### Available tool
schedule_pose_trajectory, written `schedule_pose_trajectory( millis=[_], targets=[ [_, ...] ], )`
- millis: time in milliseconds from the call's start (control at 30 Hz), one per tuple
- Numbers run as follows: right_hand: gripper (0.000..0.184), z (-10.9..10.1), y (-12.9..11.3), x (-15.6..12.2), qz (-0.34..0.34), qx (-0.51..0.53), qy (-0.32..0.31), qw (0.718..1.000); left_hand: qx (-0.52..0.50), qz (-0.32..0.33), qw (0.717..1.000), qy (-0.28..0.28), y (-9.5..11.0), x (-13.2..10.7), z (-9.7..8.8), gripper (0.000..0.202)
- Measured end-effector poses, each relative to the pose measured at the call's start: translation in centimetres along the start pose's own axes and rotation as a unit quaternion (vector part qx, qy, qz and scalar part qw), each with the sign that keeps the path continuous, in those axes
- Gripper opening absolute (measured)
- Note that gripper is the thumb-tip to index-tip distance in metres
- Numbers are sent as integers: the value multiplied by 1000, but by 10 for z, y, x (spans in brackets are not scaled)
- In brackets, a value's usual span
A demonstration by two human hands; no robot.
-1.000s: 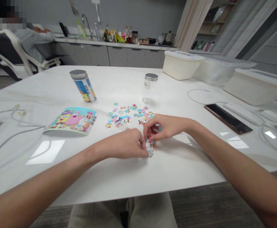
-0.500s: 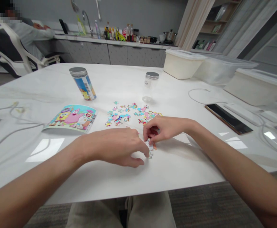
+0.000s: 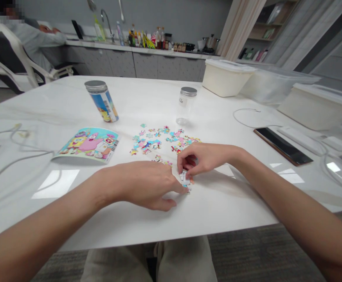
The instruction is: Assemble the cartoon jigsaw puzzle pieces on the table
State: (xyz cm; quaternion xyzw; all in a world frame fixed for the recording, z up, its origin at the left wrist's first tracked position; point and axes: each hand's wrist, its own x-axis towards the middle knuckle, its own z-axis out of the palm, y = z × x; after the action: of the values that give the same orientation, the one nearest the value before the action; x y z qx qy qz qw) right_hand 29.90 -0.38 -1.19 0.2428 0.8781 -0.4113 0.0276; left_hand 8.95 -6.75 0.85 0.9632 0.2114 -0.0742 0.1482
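Observation:
My right hand (image 3: 198, 158) is closed, thumb and fingertips pinched on a pale jigsaw puzzle piece (image 3: 185, 178) low over the table. Just to its left, my left hand (image 3: 150, 184) reaches in palm down, index finger and thumb apart. Its index fingertip touches a small puzzle piece (image 3: 188, 191) by the pieces at my right hand. Beyond both hands lie many loose colourful puzzle pieces (image 3: 147, 145), some hidden behind my fingers. At the left rests a curved picture sheet (image 3: 90, 145) with cartoon figures and a barcode.
Behind the pieces stand a cartoon-printed canister (image 3: 103, 102) and a clear jar (image 3: 185, 105) with a metal lid. On the right are a dark phone (image 3: 282, 145), cables and lidded plastic boxes (image 3: 228, 78). A person (image 3: 38, 39) sits at the far left counter.
My left hand has shifted slightly down, its index fingertip now on the lower small piece. More loose pieces show above its knuckles. My right hand keeps its pinch in nearly the same spot.

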Motion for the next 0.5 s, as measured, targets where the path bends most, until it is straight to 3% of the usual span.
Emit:
schedule_pose_trajectory(
  millis=[500],
  targets=[
    [14, 3, -1, 1, 10, -5, 4, 1000, -15, 15, 1000, 0, 1, 0, -2, 35]
  ],
)
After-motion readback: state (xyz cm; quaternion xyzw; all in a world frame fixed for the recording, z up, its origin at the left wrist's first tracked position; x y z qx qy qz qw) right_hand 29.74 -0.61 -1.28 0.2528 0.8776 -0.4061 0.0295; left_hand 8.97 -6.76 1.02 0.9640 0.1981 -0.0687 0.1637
